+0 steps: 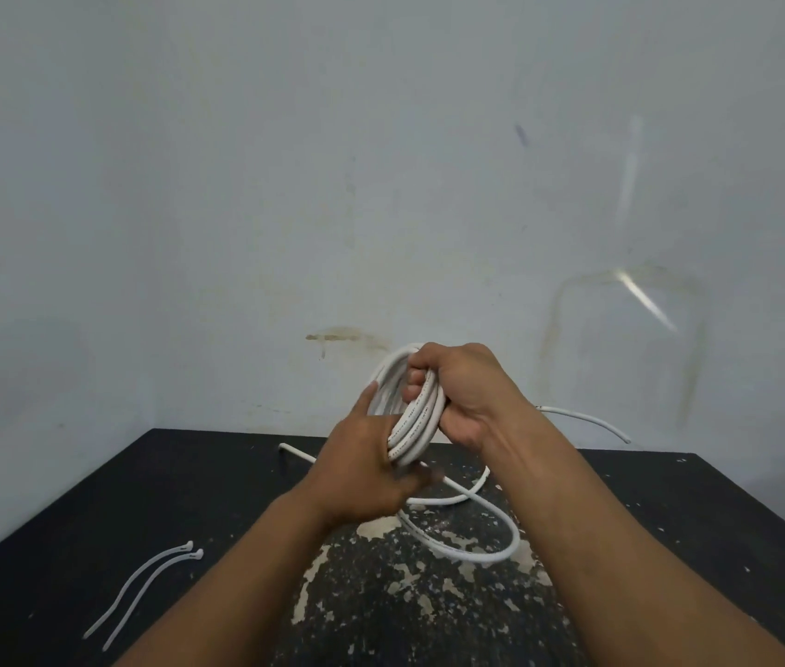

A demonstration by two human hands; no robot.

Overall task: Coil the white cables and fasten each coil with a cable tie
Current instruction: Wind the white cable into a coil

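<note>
Gripping upright coil: right hand, left hand.

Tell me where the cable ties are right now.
In the head view, the two cable ties lie side by side on the black table, near its left front, left of the left forearm and untouched by either hand.

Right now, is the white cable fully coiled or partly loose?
Partly loose. Both hands hold several loops of the white round cable above the black chipped table, but a slack loop trails on it.
</note>
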